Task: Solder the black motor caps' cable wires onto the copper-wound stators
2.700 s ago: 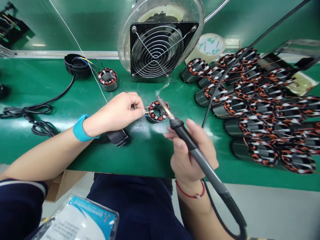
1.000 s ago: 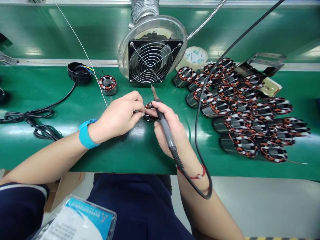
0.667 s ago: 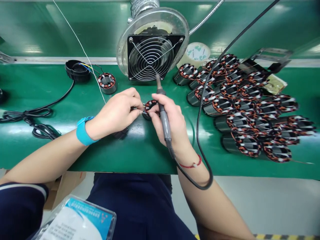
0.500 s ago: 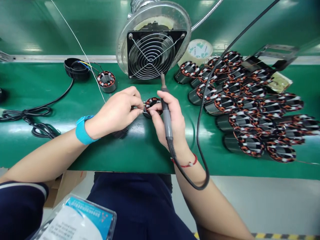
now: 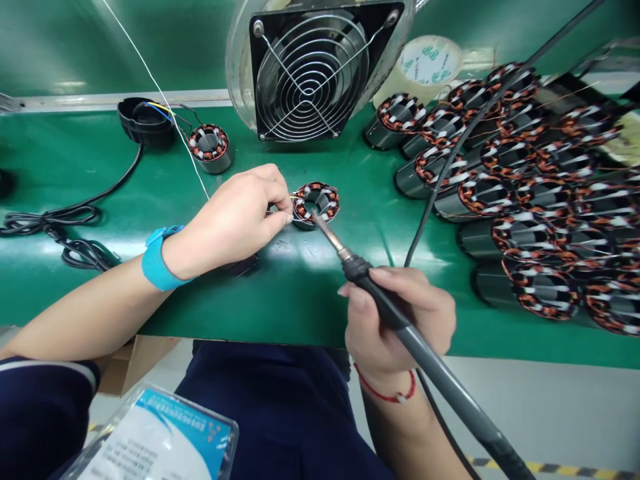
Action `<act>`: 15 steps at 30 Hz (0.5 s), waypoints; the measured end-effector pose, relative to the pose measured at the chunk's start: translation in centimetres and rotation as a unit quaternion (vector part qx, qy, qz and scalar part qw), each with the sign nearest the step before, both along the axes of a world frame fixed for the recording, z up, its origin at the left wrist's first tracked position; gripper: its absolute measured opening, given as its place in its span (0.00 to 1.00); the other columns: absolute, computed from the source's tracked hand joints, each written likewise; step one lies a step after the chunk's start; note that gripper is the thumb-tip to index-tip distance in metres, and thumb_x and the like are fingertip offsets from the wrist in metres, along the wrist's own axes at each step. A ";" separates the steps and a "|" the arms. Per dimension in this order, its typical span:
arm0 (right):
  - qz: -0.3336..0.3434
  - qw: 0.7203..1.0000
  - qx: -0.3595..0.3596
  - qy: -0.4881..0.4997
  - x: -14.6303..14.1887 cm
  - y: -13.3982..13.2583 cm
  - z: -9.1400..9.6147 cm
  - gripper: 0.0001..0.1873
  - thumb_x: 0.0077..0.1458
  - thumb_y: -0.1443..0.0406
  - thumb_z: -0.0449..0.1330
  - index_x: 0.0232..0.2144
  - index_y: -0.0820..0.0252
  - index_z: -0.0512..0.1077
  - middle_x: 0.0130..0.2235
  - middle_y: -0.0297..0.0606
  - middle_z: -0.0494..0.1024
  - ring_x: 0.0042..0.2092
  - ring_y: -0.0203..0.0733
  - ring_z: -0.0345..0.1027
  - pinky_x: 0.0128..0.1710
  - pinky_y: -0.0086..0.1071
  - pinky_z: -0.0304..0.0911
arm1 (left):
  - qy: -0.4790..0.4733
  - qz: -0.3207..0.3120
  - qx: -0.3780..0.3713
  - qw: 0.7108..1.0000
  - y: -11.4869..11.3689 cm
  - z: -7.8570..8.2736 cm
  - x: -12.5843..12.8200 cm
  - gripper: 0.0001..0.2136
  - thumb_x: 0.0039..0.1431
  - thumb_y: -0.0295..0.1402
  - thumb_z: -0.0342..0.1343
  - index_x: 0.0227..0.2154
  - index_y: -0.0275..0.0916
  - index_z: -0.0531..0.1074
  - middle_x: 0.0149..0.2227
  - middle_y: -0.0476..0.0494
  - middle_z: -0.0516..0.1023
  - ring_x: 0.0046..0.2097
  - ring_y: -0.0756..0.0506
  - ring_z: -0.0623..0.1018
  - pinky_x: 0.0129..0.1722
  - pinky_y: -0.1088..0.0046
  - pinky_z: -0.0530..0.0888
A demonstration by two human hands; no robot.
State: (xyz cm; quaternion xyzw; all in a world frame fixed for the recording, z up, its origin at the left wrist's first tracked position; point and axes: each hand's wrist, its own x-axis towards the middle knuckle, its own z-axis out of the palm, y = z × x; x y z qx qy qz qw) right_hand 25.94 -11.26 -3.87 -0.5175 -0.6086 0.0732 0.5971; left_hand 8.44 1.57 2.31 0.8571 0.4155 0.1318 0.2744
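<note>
In the head view, the left hand (image 5: 245, 213) came in low from the left, wrist bent over the green tabletop (image 5: 280, 300), with thumb and forefinger clamped on the thin lead wires (image 5: 293, 197) of a motor stator (image 5: 326, 199). The other fingers curled in behind. That stator stood on the tabletop, winding side up, just beyond the left fingertips. The right hand (image 5: 397, 320) had its fingers wrapped around the grip of a soldering iron (image 5: 440, 367), which slanted up and leftward so its tip overlapped the stator's near rim; whether they touched could not be told.

The table's front edge ran below both hands, and each forearm crossed it. Green tabletop stretched between the working stator and the crowded stators (image 5: 537, 193) at right, leaving room sideways. Beyond the stator, a guarded fan (image 5: 307, 90) bounded the far side. At far left stood another stator (image 5: 216, 158) beside a black housing (image 5: 145, 127). A pale wire (image 5: 156, 83) slanted down toward the left hand, and a black cable (image 5: 463, 143) passed over the crowded stators.
</note>
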 end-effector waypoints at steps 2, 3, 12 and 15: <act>0.013 1.000 0.004 -0.002 0.0 -0.2 -0.2 0.14 0.55 0.69 0.64 0.45 0.59 0.72 0.30 0.32 0.75 0.26 0.36 0.71 0.25 0.33 0.68 | 0.010 0.004 -0.004 1.000 0.0 0.1 0.1 0.08 0.58 0.31 0.53 0.26 0.36 0.74 0.37 0.44 0.76 0.40 0.45 0.76 0.48 0.65 0.73; 0.015 1.000 0.003 -0.003 0.0 -0.2 -0.2 0.13 0.55 0.69 0.63 0.44 0.58 0.71 0.30 0.32 0.75 0.26 0.36 0.71 0.24 0.33 0.68 | 0.015 0.006 -0.006 1.000 0.0 0.2 0.1 0.08 0.58 0.31 0.53 0.26 0.36 0.74 0.37 0.45 0.76 0.40 0.45 0.76 0.48 0.65 0.72; 0.033 0.999 -0.006 0.001 0.1 0.0 -0.4 0.14 0.53 0.71 0.64 0.44 0.59 0.72 0.32 0.32 0.77 0.28 0.35 0.72 0.25 0.32 0.71 | 0.047 0.009 -0.013 0.999 0.0 0.4 0.2 0.09 0.59 0.32 0.52 0.29 0.36 0.75 0.39 0.44 0.76 0.43 0.45 0.76 0.50 0.67 0.70; 0.041 0.999 -0.011 0.003 0.1 -0.1 -0.4 0.14 0.53 0.71 0.64 0.43 0.59 0.72 0.33 0.32 0.78 0.28 0.35 0.72 0.25 0.32 0.71 | 0.053 0.006 -0.015 0.998 0.0 0.4 0.3 0.09 0.60 0.32 0.52 0.29 0.36 0.75 0.40 0.44 0.76 0.44 0.45 0.76 0.50 0.67 0.70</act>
